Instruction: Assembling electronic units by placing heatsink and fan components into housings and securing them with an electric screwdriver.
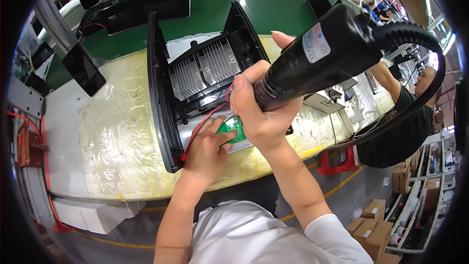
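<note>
My right hand (268,112) is wrapped round a black electric screwdriver (298,58), which is tilted with its corded end up to the right; its tip is hidden behind the hand. Below it, my left hand (207,149) has its fingers bent onto a green circuit board (237,129), gripping its left part. The board lies at the near side of a black housing (163,93) with tall side walls. Inside the housing is a silver finned heat sink (205,71). Red and black wires (207,117) run past my left hand to a small red connector (183,157).
The padded, film-covered bench (117,127) holds a dark flat panel (84,70) at left. Behind stand black cases (146,7) on a green surface (215,10). The screwdriver's thick cable (435,83) loops at right, near a co-worker (405,122) and a red stool (337,161).
</note>
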Tool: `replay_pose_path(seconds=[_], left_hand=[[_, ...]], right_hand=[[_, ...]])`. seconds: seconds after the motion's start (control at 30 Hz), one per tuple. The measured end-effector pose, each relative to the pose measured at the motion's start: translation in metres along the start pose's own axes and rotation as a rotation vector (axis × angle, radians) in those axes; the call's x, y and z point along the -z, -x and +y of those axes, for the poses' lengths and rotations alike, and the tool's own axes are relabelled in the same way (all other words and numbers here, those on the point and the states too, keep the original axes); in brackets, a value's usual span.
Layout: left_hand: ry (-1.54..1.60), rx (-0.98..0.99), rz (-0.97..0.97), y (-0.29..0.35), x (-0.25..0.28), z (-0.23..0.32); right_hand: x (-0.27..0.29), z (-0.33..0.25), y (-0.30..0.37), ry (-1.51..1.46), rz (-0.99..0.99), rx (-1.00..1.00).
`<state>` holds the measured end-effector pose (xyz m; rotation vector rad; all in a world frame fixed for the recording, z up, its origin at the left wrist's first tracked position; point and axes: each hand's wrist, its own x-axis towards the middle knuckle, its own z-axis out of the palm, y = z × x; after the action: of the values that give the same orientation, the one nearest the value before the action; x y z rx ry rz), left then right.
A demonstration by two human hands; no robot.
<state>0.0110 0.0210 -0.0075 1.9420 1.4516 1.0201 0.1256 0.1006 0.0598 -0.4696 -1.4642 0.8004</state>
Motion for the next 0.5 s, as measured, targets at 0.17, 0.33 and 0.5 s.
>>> replay_pose_path(seconds=[0.17, 0.33, 0.5], left_hand=[[0.000, -0.005, 0.022, 0.001, -0.001, -0.002], [-0.001, 0.004, 0.014, -0.001, -0.001, 0.002], [0.018, 0.004, -0.021, -0.006, -0.003, 0.002]], right_hand=[[-0.004, 0.002, -0.006, -0.049, 0.012, -0.054], [-0.001, 0.004, -0.010, -0.035, 0.020, -0.045], [0.004, 0.001, -0.012, -0.045, 0.051, -0.103]])
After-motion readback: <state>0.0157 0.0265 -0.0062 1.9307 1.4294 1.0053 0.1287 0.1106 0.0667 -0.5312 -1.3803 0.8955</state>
